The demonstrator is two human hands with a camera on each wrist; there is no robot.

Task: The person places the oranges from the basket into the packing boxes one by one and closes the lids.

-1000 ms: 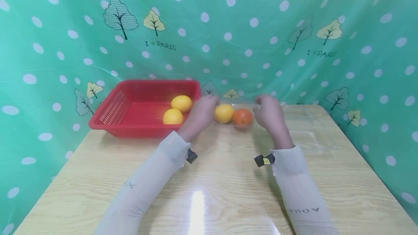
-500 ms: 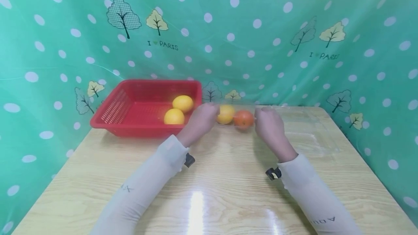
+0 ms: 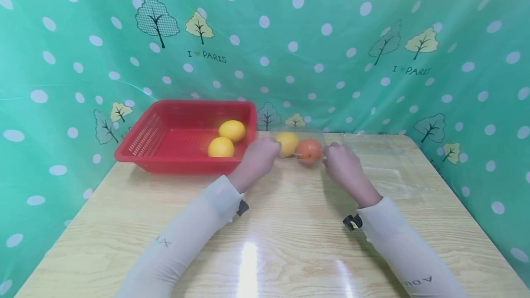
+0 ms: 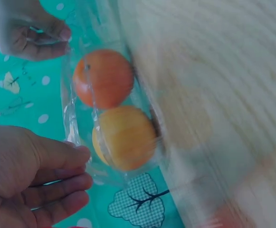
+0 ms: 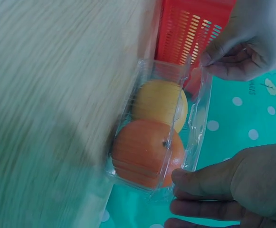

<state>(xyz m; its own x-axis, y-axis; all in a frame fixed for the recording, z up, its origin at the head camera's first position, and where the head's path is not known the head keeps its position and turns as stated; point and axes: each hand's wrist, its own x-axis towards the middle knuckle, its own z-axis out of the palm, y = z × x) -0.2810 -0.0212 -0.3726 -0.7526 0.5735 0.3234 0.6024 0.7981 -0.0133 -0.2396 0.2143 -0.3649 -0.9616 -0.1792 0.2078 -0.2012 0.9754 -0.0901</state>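
A clear plastic clamshell box (image 3: 300, 131) stands at the table's far edge, right of the basket. Inside it are a yellow fruit (image 3: 286, 144) and a round orange-red fruit (image 3: 308, 151) with a small dark stem spot. My left hand (image 3: 257, 157) pinches the box's rim at its left end between thumb and forefinger; its other fingers (image 4: 57, 190) are loosely bent. At the opposite end my right hand (image 3: 344, 165) pinches the rim, thumb and forefinger at the corner beside the orange-red fruit (image 5: 145, 154). Both fruits show through the clear lid (image 5: 176, 128).
A red plastic basket (image 3: 178, 165) with two yellow fruits (image 3: 221, 147) stands left of the clamshell. Another clear plastic container (image 3: 385, 174) lies on the wooden table (image 3: 290, 233) at the right. A green dotted curtain (image 3: 265, 49) hangs behind the table.
Both hands have come down from above the box to its rim and closed on its two ends. The right forearm has swung outward. Fruits and basket stay where they were.
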